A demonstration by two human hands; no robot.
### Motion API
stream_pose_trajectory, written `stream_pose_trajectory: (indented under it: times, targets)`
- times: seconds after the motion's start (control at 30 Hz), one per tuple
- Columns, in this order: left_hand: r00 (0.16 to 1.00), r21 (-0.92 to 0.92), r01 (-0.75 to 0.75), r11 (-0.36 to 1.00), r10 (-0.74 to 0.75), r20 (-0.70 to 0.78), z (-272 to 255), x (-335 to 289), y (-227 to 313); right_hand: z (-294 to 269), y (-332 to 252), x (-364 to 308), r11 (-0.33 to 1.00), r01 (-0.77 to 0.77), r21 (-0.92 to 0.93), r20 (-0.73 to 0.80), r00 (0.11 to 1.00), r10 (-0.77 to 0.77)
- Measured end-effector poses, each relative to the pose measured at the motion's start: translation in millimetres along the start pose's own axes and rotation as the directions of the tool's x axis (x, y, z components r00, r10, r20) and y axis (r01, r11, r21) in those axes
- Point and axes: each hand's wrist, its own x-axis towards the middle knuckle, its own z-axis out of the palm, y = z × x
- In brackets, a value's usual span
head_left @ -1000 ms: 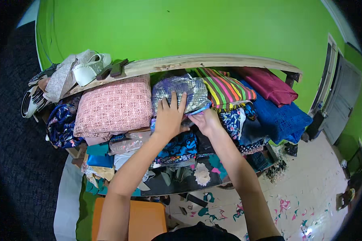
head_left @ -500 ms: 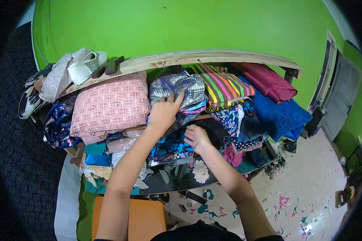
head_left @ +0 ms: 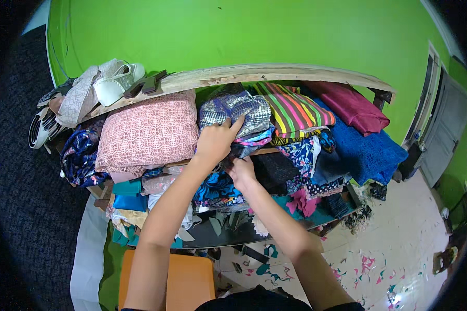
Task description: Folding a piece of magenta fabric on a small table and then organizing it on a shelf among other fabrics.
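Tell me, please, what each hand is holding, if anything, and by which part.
The left hand rests on the front of the silvery cloth; the right hand is at dark cloth just below. Whether either grips cannot be told.

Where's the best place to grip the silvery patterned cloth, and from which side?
Probably the front edge of the silvery patterned cloth, from the person's side, thumb below and fingers on top. The pink cloth flanks its left, the striped cloth its right, and a wooden plank runs along the back, so the front looks most open.
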Motion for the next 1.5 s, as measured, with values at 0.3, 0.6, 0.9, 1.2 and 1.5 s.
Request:
stream_pose_trajectory:
  times: [0.3,0.6,0.9,1.2,1.5]
  targets:
    - [1.0,-0.008,-0.003,1.0,0.003,0.019,-2.9,7.1,2.2,8.9,6.8,10.7,0.927,0.054,0.372,0.145,0.983,-0.115]
    - [1.0,-0.007,0.024,1.0,-0.024,-0.002,-9.6,14.8,-2.1,21.4,-25.2,20.3,0.946,-0.03,0.322,0.172,0.985,-0.027]
    - [1.0,0.067,0.01,0.998,-0.011,0.011,1.5,-4.8,12.9,-6.7,4.9,34.4,0.984,0.118,0.13,0.061,0.99,-0.126]
    - [0.99,0.126,0.049,0.991,-0.032,-0.137,4.6,-28.6,20.2,-42.3,21.2,-8.6,0.846,0.512,-0.148,-0.087,0.846,-0.527]
    - [0.978,-0.141,0.064,0.988,-0.091,-0.19,-21.6,-45.7,7.9,-11.7,-88.6,-52.4,-0.683,0.605,-0.409,0.884,0.077,-0.462]
